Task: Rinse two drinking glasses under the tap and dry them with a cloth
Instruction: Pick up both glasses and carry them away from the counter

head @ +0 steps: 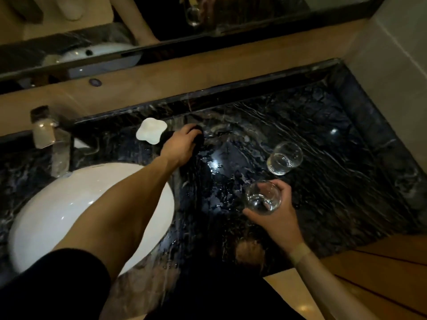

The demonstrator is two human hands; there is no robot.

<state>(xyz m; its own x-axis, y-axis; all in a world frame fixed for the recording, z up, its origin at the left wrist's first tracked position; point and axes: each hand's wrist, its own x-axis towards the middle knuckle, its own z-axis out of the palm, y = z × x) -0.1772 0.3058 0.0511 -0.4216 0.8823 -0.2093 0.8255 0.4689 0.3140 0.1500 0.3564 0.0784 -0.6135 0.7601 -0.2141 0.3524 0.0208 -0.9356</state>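
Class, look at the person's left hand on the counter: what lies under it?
The left hand grips something dark on the black countertop, probably a cloth. The hand covers most of it.

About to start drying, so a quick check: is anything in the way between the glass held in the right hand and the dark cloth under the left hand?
Nothing visible. Between the clear glass in the right hand and the dark cloth gripped by the left hand is only bare wet black marble counter. The second clear glass stands off to the right.
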